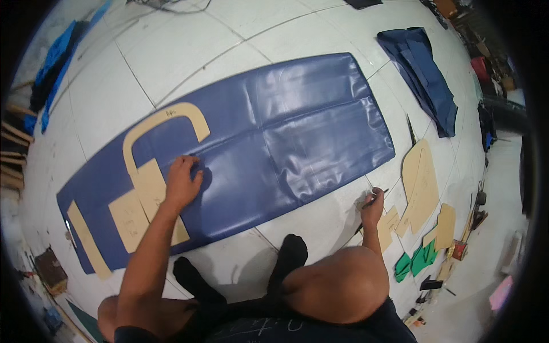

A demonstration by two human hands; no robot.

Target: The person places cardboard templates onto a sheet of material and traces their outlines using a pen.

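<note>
A large sheet of shiny dark blue material lies over the floor in front of me, with fold creases across it. My left hand rests on it, fingers apart, beside a rectangular tan card pattern. A hook-shaped card pattern touches the top of that piece, and a squarer card pattern lies against its left side. Farther left is a long card strip. Off the sheet's right edge, my right hand grips a thin dark pen.
More card patterns lie on the tiled floor at the right, with green scraps below them. A folded dark blue piece is at the far right. My feet in black socks stand by the sheet's near edge. Clutter lines both sides.
</note>
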